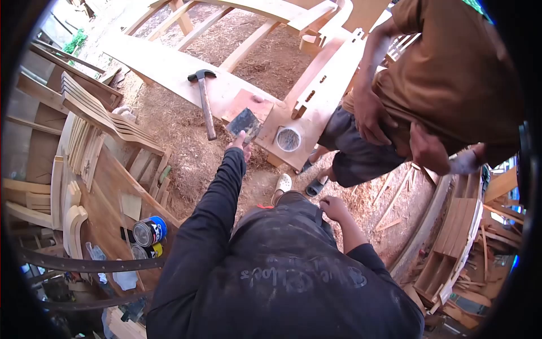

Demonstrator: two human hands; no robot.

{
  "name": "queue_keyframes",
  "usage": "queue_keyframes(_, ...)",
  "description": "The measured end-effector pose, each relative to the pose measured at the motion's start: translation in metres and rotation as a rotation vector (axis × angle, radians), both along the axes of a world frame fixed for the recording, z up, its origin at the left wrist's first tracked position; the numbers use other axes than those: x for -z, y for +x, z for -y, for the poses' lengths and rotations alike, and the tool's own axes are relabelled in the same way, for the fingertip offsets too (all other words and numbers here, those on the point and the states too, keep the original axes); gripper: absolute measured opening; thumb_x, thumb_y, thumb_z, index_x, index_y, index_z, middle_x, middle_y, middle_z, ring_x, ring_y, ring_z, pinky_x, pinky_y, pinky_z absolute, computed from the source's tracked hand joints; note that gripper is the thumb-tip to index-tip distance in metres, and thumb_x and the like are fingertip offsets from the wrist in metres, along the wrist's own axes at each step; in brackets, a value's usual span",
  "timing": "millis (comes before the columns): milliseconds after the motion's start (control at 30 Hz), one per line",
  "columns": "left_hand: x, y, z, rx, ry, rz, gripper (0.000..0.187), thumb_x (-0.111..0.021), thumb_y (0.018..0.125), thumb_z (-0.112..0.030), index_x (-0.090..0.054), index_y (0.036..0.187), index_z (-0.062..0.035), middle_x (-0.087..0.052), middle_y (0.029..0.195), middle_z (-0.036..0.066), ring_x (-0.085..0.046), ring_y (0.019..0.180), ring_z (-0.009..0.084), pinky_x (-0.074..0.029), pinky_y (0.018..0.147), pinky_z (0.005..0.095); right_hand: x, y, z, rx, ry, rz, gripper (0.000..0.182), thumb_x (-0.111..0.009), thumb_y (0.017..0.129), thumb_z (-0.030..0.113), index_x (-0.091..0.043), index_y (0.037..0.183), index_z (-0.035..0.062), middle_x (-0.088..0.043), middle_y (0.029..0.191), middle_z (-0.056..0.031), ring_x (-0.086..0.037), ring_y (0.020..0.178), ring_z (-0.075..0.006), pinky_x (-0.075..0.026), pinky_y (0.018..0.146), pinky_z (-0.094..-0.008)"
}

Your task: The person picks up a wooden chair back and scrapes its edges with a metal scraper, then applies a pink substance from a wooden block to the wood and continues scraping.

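Observation:
My left hand is closed on a dark, flat square plate, held over the corner of a pale wooden board. Beside the plate, a reddish wooden piece lies on the board. A hammer rests across the board's edge, its handle sticking out. To the right of the plate is a round white-rimmed container on a wooden panel. My right hand hangs near my waist with its fingers curled; what it holds, if anything, is hidden.
A person in a brown shirt stands at the right, hands near the waist. Curved wooden pieces and two cans are at the left. Wood shavings cover the ground. Wooden shelving stands at the lower right.

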State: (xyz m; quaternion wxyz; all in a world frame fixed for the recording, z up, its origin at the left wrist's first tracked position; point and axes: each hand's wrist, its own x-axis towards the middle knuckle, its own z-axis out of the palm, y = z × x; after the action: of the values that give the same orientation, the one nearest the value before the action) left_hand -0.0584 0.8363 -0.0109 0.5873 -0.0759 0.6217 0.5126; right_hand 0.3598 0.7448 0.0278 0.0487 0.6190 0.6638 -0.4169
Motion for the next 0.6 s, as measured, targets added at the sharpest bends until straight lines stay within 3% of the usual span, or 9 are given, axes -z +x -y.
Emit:
queue_keyframes(133,0.023,-0.015,-0.016,0.046,0.059,-0.026,0.022,-0.072,0.094,-0.028,-0.059,0.1,-0.0111,-0.068,0.078,0.005,-0.061,0.058,0.0108,-0.047,0.044,0.0242,-0.037,-0.09,-0.097,-0.169,0.057,-0.25,0.034,-0.061,0.091,0.03,-0.072,0.108,0.0036,-0.072,0.1,-0.0202,-0.068,0.097,-0.0365,-0.052,0.087,-0.0424)
queue_keyframes(200,0.003,-0.006,-0.006,-0.003,0.141,0.037,0.016,-0.07,0.096,-0.024,-0.059,0.1,-0.0123,-0.068,0.08,0.003,-0.063,0.062,0.0122,-0.049,0.047,0.0226,-0.066,-0.129,-0.128,-0.209,0.005,-0.34,0.037,-0.063,0.092,0.03,-0.069,0.115,0.001,-0.072,0.102,-0.0189,-0.07,0.096,-0.0316,-0.053,0.087,-0.04)
queue_keyframes(267,-0.02,0.0,0.009,0.056,0.213,0.125,0.01,-0.068,0.097,-0.019,-0.059,0.1,-0.0142,-0.068,0.082,0.001,-0.066,0.068,0.014,-0.052,0.051,0.0221,-0.081,-0.159,-0.142,-0.056,-0.086,-0.522,0.05,-0.071,0.092,0.03,-0.06,0.128,-0.0027,-0.071,0.109,-0.0156,-0.068,0.099,-0.0209,-0.054,0.088,-0.0352)
queue_keyframes(367,-0.075,0.026,0.013,0.19,0.244,0.124,0.015,-0.068,0.098,-0.023,-0.059,0.099,-0.0112,-0.063,0.076,0.002,-0.06,0.064,0.0118,-0.045,0.049,0.0259,-0.087,-0.202,-0.149,0.204,-0.154,-0.831,0.054,-0.074,0.091,0.027,-0.056,0.133,-0.0027,-0.071,0.105,-0.0135,-0.067,0.099,-0.0161,-0.055,0.085,-0.0312)
queue_keyframes(433,-0.061,0.018,0.004,0.526,0.272,0.16,0.022,-0.072,0.095,-0.023,-0.06,0.104,-0.0077,-0.068,0.083,0.003,-0.062,0.067,0.0116,-0.047,0.055,0.0249,-0.111,-0.223,-0.155,0.35,-0.17,-0.778,0.048,-0.074,0.091,0.024,-0.058,0.128,-0.003,-0.07,0.102,-0.0074,-0.066,0.092,-0.0127,-0.054,0.078,-0.0279)
queue_keyframes(500,-0.066,0.012,-0.007,0.716,0.234,0.051,0.028,-0.078,0.09,-0.023,-0.064,0.105,-0.0032,-0.071,0.092,0.007,-0.066,0.08,0.0108,-0.052,0.063,0.0253,-0.107,-0.235,-0.156,0.604,-0.124,-0.813,0.041,-0.074,0.09,0.022,-0.062,0.121,-0.0018,-0.07,0.101,-0.0091,-0.065,0.086,-0.0125,-0.054,0.075,-0.0286)
queue_keyframes(533,-0.062,0.003,-0.012,0.804,0.292,-0.067,0.041,-0.084,0.084,-0.025,-0.063,0.108,0.001,-0.072,0.094,0.008,-0.066,0.08,0.0121,-0.054,0.067,0.0272,-0.103,-0.234,-0.153,0.555,0.01,-0.715,0.038,-0.073,0.09,0.02,-0.062,0.119,-0.0018,-0.07,0.099,-0.0098,-0.065,0.085,-0.013,-0.053,0.074,-0.0292)
queue_keyframes(567,-0.032,-0.008,-0.011,0.811,0.403,-0.307,0.059,-0.091,0.073,-0.031,-0.062,0.112,0.0023,-0.07,0.102,0.013,-0.067,0.087,0.0178,-0.056,0.077,0.0346,-0.098,-0.227,-0.152,0.502,0.148,-0.611,0.035,-0.073,0.089,0.018,-0.063,0.117,-0.0019,-0.069,0.098,-0.0106,-0.065,0.084,-0.0134,-0.053,0.074,-0.0297)
queue_keyframes(600,-0.045,-0.024,-0.02,0.885,0.389,-0.657,0.071,-0.094,0.066,-0.033,-0.059,0.119,0.0007,-0.066,0.113,0.016,-0.064,0.099,0.0234,-0.053,0.085,0.0383,-0.099,-0.219,-0.154,0.447,0.289,-0.501,0.032,-0.072,0.089,0.016,-0.063,0.114,-0.002,-0.069,0.096,-0.0113,-0.065,0.083,-0.0139,-0.053,0.074,-0.0303)
